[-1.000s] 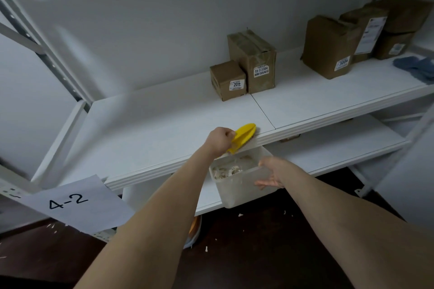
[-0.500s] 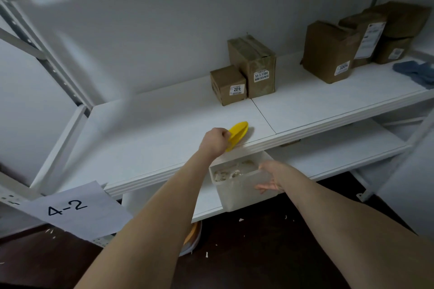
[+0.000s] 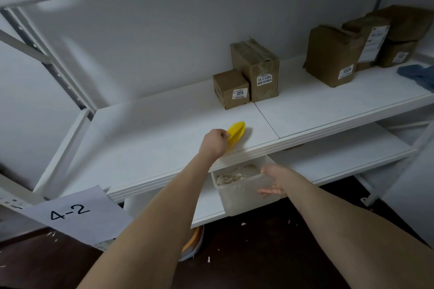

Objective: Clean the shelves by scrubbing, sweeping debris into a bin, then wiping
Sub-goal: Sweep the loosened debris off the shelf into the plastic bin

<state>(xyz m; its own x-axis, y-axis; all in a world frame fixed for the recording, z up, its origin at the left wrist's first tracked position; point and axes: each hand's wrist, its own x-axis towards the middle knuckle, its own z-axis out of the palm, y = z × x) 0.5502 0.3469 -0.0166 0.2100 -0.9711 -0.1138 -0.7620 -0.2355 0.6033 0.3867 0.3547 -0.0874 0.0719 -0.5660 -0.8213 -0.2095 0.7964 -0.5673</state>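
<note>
Left hand: clamped on brush, above the bin.
Right hand: clasped the bin's wall.
Sweep: I judged the bin needed hugging the shelf.

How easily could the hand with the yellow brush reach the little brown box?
Probably easily: the left hand holding the brush has only shelf between it and the little box.

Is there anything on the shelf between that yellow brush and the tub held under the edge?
Nothing visible. The yellow brush, gripped by the left hand, sits near the front edge of the shelf, and the right hand holds the tub just below it. The cardboard boxes stand farther back, behind the brush.
</note>
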